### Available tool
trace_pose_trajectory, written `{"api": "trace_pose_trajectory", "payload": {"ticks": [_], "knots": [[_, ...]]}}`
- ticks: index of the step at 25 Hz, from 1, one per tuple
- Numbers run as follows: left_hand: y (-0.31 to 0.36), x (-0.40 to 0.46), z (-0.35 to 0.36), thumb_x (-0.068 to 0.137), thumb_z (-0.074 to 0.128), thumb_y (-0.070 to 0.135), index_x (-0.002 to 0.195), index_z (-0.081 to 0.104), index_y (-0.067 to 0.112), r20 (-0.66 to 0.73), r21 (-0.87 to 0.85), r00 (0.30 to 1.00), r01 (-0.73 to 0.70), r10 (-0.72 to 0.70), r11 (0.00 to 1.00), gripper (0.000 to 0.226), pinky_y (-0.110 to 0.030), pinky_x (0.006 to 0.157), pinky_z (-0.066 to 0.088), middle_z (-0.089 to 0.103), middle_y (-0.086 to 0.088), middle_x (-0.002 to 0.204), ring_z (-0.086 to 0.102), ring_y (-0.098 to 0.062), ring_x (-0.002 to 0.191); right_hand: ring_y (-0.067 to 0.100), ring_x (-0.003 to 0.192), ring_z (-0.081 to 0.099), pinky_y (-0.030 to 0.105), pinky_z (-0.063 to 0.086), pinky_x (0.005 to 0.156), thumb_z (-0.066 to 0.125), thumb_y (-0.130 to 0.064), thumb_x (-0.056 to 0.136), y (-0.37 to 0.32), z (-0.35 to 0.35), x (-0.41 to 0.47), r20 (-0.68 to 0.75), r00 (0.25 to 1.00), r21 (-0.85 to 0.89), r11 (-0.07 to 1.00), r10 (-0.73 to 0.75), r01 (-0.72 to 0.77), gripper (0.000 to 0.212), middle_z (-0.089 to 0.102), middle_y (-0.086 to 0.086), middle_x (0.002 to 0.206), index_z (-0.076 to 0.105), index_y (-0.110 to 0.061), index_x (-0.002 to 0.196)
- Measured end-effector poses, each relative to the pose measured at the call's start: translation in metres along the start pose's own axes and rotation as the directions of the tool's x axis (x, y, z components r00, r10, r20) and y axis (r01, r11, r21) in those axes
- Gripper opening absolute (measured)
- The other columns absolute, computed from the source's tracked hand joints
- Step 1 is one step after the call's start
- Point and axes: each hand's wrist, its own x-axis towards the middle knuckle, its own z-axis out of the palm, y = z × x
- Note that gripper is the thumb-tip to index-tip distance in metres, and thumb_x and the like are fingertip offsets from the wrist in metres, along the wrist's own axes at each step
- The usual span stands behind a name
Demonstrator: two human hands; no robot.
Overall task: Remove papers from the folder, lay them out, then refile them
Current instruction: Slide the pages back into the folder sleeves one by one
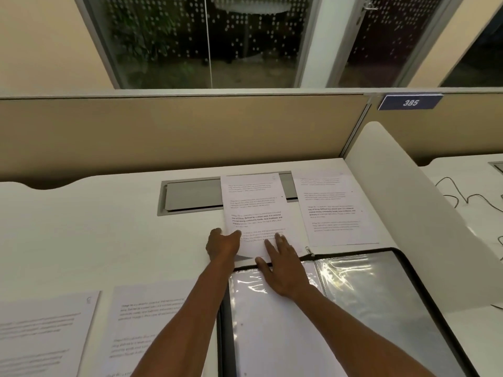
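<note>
An open black-edged folder [408, 270] with clear plastic sleeves lies on the white desk [81, 235], in front of me to the right. A printed sheet [254, 210] lies just beyond the folder's top edge. My left hand [221, 244] pinches that sheet's lower left edge. My right hand [281, 263] rests flat with straight fingers on the sheet's lower part and the folder's top edge. A second printed sheet [333, 210] lies to the right of the first. Two more sheets [40, 333] [147, 322] lie at the near left.
A grey cable hatch [190, 195] is set into the desk behind the sheets. A beige partition [177, 131] closes the back, and a white curved divider [402, 202] stands at the right. Cables [462, 197] lie on the neighbouring desk.
</note>
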Motion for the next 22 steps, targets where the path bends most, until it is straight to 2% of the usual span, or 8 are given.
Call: {"api": "trace_pose_trajectory", "payload": {"ticks": [3, 8, 10, 12, 15, 17, 20, 22], "knots": [[-0.002, 0.004, -0.003, 0.091, 0.065, 0.01, 0.13, 0.06, 0.011, -0.015, -0.058, 0.997, -0.079, 0.078, 0.995, 0.039, -0.031, 0.087, 0.055, 0.065, -0.012, 0.126, 0.063, -0.023, 0.101, 0.025, 0.156, 0.003, 0.036, 0.004, 0.123, -0.014, -0.087, 0.075, -0.002, -0.003, 0.003, 0.003, 1.0, 0.033, 0.999, 0.001, -0.001, 0.115, 0.009, 0.012, 0.168, 0.022, -0.017, 0.159], [0.009, -0.008, -0.018, 0.091, 0.066, -0.002, 0.121, 0.063, 0.012, 0.012, -0.322, 0.989, -0.138, 0.149, 0.937, 0.034, -0.031, 0.067, 0.062, 0.069, -0.01, 0.106, 0.068, -0.016, 0.087, 0.02, 0.152, 0.019, 0.04, 0.023, 0.123, 0.045, -0.054, 0.1, -0.018, -0.033, -0.005, -0.166, 0.96, 0.467, 0.875, 0.226, -0.125, 0.067, 0.023, 0.004, 0.165, 0.034, -0.019, 0.155], [0.013, -0.018, -0.027, 0.091, 0.067, -0.002, 0.12, 0.063, 0.015, 0.025, -0.402, 0.986, -0.144, 0.168, 0.904, 0.035, -0.037, 0.075, 0.062, 0.07, -0.01, 0.109, 0.07, -0.021, 0.095, 0.019, 0.146, 0.034, 0.039, 0.032, 0.118, 0.055, -0.052, 0.097, -0.025, -0.053, -0.016, -0.213, 0.884, 0.679, 0.713, 0.416, -0.173, 0.064, 0.037, 0.001, 0.158, 0.041, -0.021, 0.151], [0.01, -0.037, -0.038, 0.091, 0.067, -0.002, 0.118, 0.063, 0.02, 0.044, -0.459, 0.979, -0.156, 0.197, 0.875, 0.035, -0.04, 0.08, 0.061, 0.071, -0.008, 0.111, 0.069, -0.022, 0.101, 0.019, 0.132, 0.05, 0.036, 0.042, 0.109, 0.066, -0.051, 0.091, -0.022, -0.072, -0.031, -0.107, 0.806, 0.885, 0.425, 0.583, -0.19, 0.067, 0.05, 0.001, 0.147, 0.044, -0.023, 0.149], [-0.012, -0.082, -0.049, 0.091, 0.069, 0.003, 0.118, 0.065, 0.026, 0.025, -0.436, 0.968, -0.213, 0.248, 0.874, 0.036, -0.037, 0.086, 0.059, 0.071, 0.001, 0.111, 0.068, -0.016, 0.103, 0.028, 0.105, 0.071, 0.04, 0.057, 0.09, 0.074, -0.04, 0.086, -0.011, -0.096, -0.076, 0.118, 0.804, 0.992, -0.034, 0.583, -0.121, 0.066, 0.065, 0.016, 0.126, 0.049, -0.015, 0.142], [-0.038, -0.119, -0.048, 0.092, 0.069, 0.008, 0.124, 0.065, 0.026, -0.006, -0.368, 0.963, -0.253, 0.27, 0.895, 0.037, -0.034, 0.089, 0.057, 0.069, 0.006, 0.113, 0.066, -0.012, 0.104, 0.035, 0.101, 0.072, 0.048, 0.057, 0.092, 0.074, -0.044, 0.082, -0.007, -0.099, -0.119, 0.193, 0.847, 0.981, -0.126, 0.495, -0.15, 0.061, 0.067, 0.02, 0.122, 0.056, -0.016, 0.132], [-0.083, -0.175, -0.034, 0.093, 0.068, 0.011, 0.127, 0.064, 0.027, 0.018, -0.304, 0.959, -0.264, 0.283, 0.915, 0.038, -0.024, 0.077, 0.055, 0.07, 0.011, 0.112, 0.067, -0.011, 0.102, 0.041, 0.107, 0.07, 0.051, 0.058, 0.09, 0.086, -0.065, 0.058, 0.002, -0.092, -0.181, 0.234, 0.871, 0.971, -0.144, 0.432, -0.189, 0.089, 0.069, 0.019, 0.12, 0.059, -0.02, 0.129], [-0.11, -0.207, -0.027, 0.093, 0.068, 0.014, 0.125, 0.063, 0.029, 0.047, -0.246, 0.957, -0.268, 0.288, 0.931, 0.036, -0.026, 0.077, 0.056, 0.069, 0.012, 0.113, 0.067, -0.011, 0.1, 0.04, 0.109, 0.069, 0.049, 0.059, 0.087, 0.085, -0.07, 0.054, 0.013, -0.088, -0.213, 0.245, 0.874, 0.969, -0.141, 0.419, -0.204, 0.093, 0.071, 0.018, 0.118, 0.061, -0.019, 0.128]]}}
